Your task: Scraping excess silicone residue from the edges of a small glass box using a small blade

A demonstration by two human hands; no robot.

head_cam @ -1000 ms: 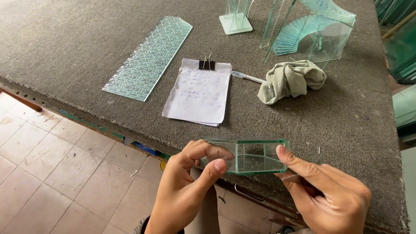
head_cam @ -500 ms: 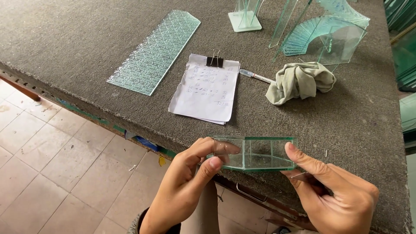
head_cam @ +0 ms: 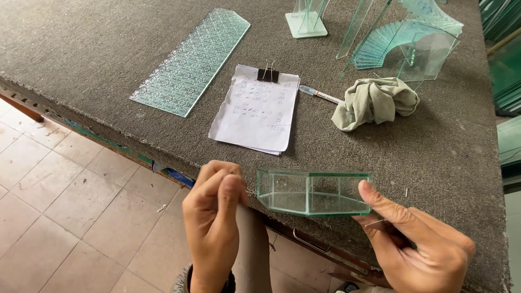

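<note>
The right hand [head_cam: 420, 244] comes up from the lower right with its palm turned inward, thumb stretched flat along the right end of a small clear glass box [head_cam: 312, 192], the other fingers curled beneath; the grip is closed on that end alone. The box is angular and shallow, built of thin greenish-edged panes, and it is held just over the near edge of the table [head_cam: 81, 65]. The left hand [head_cam: 214, 217] stands upright just beside the box's left end, fingers bunched together and bent toward the thumb; whether they touch the glass cannot be told. The table is covered in coarse grey felt-like carpet. Farther back lie a long strip of patterned, textured glass [head_cam: 190, 62], a sheaf of white papers held by a black binder clip [head_cam: 256, 108], a pen [head_cam: 321, 95] and a crumpled pale cloth [head_cam: 374, 102]. Behind the cloth stand clear glass pieces, one a fan of curved ribbed panes [head_cam: 404, 43].
</note>
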